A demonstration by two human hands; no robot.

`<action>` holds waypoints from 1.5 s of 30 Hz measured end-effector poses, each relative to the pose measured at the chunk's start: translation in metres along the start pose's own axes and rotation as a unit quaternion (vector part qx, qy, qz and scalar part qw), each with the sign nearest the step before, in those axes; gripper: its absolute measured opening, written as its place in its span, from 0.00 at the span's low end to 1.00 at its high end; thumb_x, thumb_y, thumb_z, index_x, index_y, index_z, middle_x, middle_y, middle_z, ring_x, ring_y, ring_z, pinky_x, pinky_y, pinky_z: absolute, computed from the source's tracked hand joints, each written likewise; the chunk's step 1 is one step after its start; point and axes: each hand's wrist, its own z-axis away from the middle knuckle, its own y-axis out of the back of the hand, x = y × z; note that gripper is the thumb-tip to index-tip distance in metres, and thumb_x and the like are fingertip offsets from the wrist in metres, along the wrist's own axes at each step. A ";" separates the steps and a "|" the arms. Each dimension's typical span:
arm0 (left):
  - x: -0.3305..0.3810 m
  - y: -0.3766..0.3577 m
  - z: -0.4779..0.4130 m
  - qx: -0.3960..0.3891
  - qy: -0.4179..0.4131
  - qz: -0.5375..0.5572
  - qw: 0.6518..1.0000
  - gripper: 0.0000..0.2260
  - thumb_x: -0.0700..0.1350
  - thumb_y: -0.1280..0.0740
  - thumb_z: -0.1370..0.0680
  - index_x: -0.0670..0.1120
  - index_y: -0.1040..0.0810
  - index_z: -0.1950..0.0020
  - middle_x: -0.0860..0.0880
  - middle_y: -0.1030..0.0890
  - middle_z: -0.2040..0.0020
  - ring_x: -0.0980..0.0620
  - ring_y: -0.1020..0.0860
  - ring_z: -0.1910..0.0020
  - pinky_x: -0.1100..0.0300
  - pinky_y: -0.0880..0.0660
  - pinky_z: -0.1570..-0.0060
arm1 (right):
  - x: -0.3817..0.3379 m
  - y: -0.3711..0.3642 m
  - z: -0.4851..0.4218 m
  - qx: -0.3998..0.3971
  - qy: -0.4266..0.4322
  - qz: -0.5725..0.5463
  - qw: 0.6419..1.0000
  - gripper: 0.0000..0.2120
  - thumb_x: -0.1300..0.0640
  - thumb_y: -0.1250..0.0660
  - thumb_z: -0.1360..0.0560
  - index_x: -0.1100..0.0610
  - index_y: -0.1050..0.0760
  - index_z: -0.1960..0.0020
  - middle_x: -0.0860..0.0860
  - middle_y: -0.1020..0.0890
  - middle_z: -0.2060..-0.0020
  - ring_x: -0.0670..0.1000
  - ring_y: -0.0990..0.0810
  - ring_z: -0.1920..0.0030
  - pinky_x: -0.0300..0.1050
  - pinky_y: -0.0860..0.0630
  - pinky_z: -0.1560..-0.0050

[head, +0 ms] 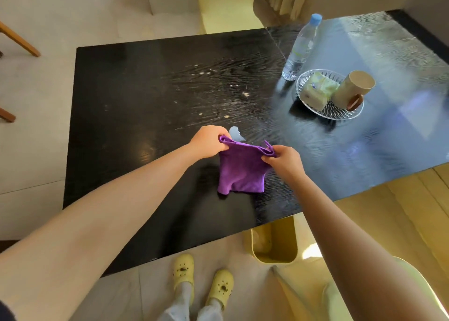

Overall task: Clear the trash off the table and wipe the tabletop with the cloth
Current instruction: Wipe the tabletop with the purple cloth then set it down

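A purple cloth (240, 170) hangs between my two hands just above the black tabletop (136, 106), near its front middle. My left hand (209, 142) pinches the cloth's upper left corner and my right hand (285, 161) pinches its upper right corner. The cloth's lower edge touches or nearly touches the table. A small pale wet patch or scrap (236, 133) lies right behind the cloth. Several pale crumbs (246, 94) and smears are scattered across the middle of the table.
At the right stand a clear water bottle (302, 47) and a glass plate (345, 112) holding a wrapped snack (318, 91) and a beige mug (353, 89). A yellow bin (274, 244) sits on the floor under the table's front edge. Wooden chair legs (19, 40) are at far left.
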 end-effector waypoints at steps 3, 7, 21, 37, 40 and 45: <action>0.000 -0.005 -0.011 0.016 0.013 -0.002 1.000 0.08 0.39 0.31 0.28 0.46 0.18 0.50 0.45 0.17 0.49 0.46 0.22 0.48 0.53 0.26 0.47 | 0.003 -0.002 -0.007 0.004 -0.012 -0.016 1.000 0.06 0.59 0.31 0.28 0.58 0.19 0.52 0.52 0.20 0.63 0.52 0.23 0.58 0.45 0.29 0.56; -0.004 -0.018 -0.013 0.050 0.041 0.033 0.997 0.06 0.40 0.34 0.26 0.48 0.19 0.52 0.47 0.17 0.49 0.47 0.22 0.48 0.55 0.27 0.50 | 0.006 -0.010 -0.011 0.007 -0.016 -0.055 0.998 0.06 0.59 0.33 0.27 0.59 0.20 0.51 0.52 0.21 0.62 0.50 0.24 0.58 0.42 0.32 0.58; 0.021 0.009 0.070 0.134 -0.036 0.184 0.973 0.06 0.41 0.33 0.24 0.50 0.21 0.49 0.62 0.22 0.57 0.64 0.23 0.56 0.74 0.28 0.57 | -0.015 0.036 0.038 -0.079 0.066 -0.228 0.968 0.04 0.61 0.32 0.26 0.56 0.20 0.54 0.51 0.18 0.60 0.47 0.21 0.58 0.44 0.26 0.53; -0.097 -0.047 -0.013 0.093 0.063 -0.126 0.986 0.23 0.51 0.45 0.19 0.48 0.41 0.24 0.45 0.43 0.22 0.46 0.48 0.23 0.48 0.49 0.24 | 0.013 -0.089 -0.005 0.031 0.162 0.312 0.936 0.38 0.41 0.33 0.29 0.58 0.40 0.26 0.62 0.42 0.25 0.63 0.44 0.25 0.60 0.46 0.27; -0.115 -0.043 -0.024 0.087 0.065 -0.221 0.969 0.24 0.55 0.49 0.19 0.51 0.47 0.23 0.47 0.49 0.21 0.48 0.53 0.22 0.45 0.55 0.25 | 0.015 -0.100 -0.022 -0.051 0.170 0.326 0.929 0.42 0.31 0.43 0.29 0.50 0.52 0.23 0.57 0.54 0.22 0.61 0.57 0.23 0.62 0.59 0.26; -0.136 -0.043 -0.035 0.096 0.071 -0.261 0.958 0.26 0.57 0.53 0.19 0.51 0.51 0.23 0.48 0.52 0.21 0.48 0.55 0.22 0.45 0.58 0.25 | 0.029 -0.115 -0.024 -0.041 0.174 0.335 0.925 0.43 0.26 0.49 0.33 0.44 0.52 0.24 0.56 0.53 0.22 0.63 0.57 0.24 0.68 0.60 0.29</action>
